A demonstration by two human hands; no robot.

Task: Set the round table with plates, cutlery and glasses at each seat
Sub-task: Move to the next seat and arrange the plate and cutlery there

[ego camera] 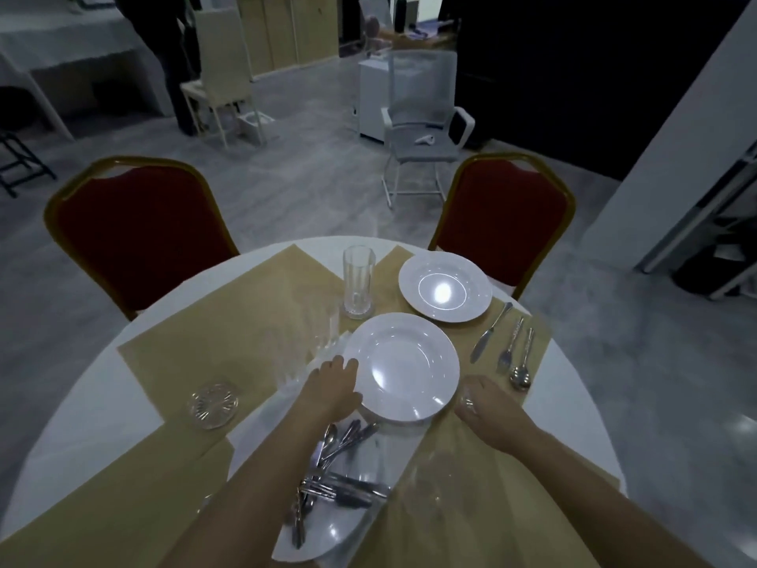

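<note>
My left hand [332, 390] grips the left rim of a stack of white plates [403, 364] in the middle of the round table [102, 407]. My right hand [489, 409] is curled at the stack's right edge with something clear and blurred at its fingertips; what it holds is unclear. Another white plate [444, 286] lies set at the far right seat. A knife [489, 332], a fork [508, 346] and a spoon [522, 364] lie to that plate's right. A tall glass [358, 280] stands to its left. Loose cutlery [332, 465] is piled on a near plate [327, 535] between my arms.
Beige placemats [229, 334] cover the white cloth. A second glass [213, 403] stands at the left. Two red chairs [139, 235] [508, 223] face the far side. Beyond them stand a grey office chair [422, 133] and a cream chair [221, 84]. A person's legs [164, 55] show at the back left.
</note>
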